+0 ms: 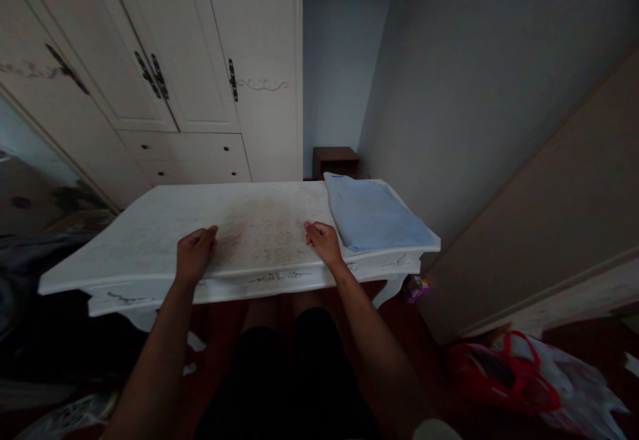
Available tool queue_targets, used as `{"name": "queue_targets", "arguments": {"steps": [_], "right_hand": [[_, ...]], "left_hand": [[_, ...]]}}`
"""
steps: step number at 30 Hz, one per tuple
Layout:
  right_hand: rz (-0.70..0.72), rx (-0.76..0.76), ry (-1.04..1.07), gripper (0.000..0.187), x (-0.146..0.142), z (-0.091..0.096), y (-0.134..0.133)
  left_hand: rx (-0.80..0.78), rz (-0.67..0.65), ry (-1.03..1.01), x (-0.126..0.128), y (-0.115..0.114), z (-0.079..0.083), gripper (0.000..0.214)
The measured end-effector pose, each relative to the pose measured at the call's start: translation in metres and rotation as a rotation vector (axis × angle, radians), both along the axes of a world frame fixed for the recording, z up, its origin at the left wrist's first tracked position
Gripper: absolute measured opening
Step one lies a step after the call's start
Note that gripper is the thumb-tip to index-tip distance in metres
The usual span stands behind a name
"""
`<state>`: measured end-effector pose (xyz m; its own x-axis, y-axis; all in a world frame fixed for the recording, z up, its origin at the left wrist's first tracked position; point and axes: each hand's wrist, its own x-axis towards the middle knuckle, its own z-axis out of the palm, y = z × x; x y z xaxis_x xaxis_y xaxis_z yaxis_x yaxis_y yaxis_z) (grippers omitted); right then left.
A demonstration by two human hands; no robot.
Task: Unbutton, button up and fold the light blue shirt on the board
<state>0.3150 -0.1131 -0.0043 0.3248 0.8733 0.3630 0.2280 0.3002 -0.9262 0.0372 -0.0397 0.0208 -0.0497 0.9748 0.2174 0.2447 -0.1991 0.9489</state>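
A low white table (150, 233) with a worn brownish patch in its middle stands in front of me. My left hand (194, 253) rests on its near edge, fingers curled loosely with nothing in them. My right hand (323, 242) lies on the tabletop near the front edge, fingers bent and empty. A folded light blue cloth (374, 217) lies on the table's right end, just right of my right hand and apart from it.
A white wardrobe (190, 74) with dark handles and drawers stands behind the table. A small brown stand (335, 160) sits in the far corner. Red and white plastic bags (524, 377) lie on the floor at right, beside a leaning board (559, 227).
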Motion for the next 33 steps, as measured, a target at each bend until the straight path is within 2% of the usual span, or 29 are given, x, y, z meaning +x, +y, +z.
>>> {"name": "queue_targets", "arguments": {"steps": [5, 10, 16, 19, 22, 26, 28, 30, 33], "right_hand": [[0.005, -0.001, -0.005, 0.05, 0.0, -0.001, -0.001], [-0.065, 0.108, -0.036, 0.05, -0.006, 0.002, -0.01], [0.126, 0.181, -0.267, 0.054, -0.002, 0.001, -0.032], [0.13, 0.256, -0.412, 0.053, 0.014, 0.005, -0.057], [-0.04, 0.3, -0.547, 0.051, 0.052, 0.022, -0.078], [-0.406, 0.171, -0.679, 0.033, 0.141, 0.062, -0.076], [-0.548, -0.04, -0.737, 0.02, 0.193, 0.077, -0.064], [-0.648, -0.431, -0.766, 0.025, 0.236, 0.085, -0.052], [-0.56, -0.641, -0.765, 0.021, 0.27, 0.084, -0.041]], "left_hand": [[0.007, 0.019, -0.025, 0.001, 0.004, -0.005, 0.039], [-0.028, 0.04, 0.002, 0.002, 0.005, -0.005, 0.039], [-0.005, 0.053, 0.141, 0.0, 0.0, 0.0, 0.039], [-0.05, 0.084, 0.174, 0.0, -0.002, 0.004, 0.04], [-0.069, 0.107, 0.24, -0.002, 0.001, 0.005, 0.04], [-0.032, 0.104, 0.289, -0.004, 0.006, 0.002, 0.041], [-0.01, 0.099, 0.291, -0.004, 0.006, 0.001, 0.041], [-0.014, 0.098, 0.296, -0.004, 0.005, 0.001, 0.041], [-0.013, 0.085, 0.287, -0.003, 0.003, 0.003, 0.041]]}}
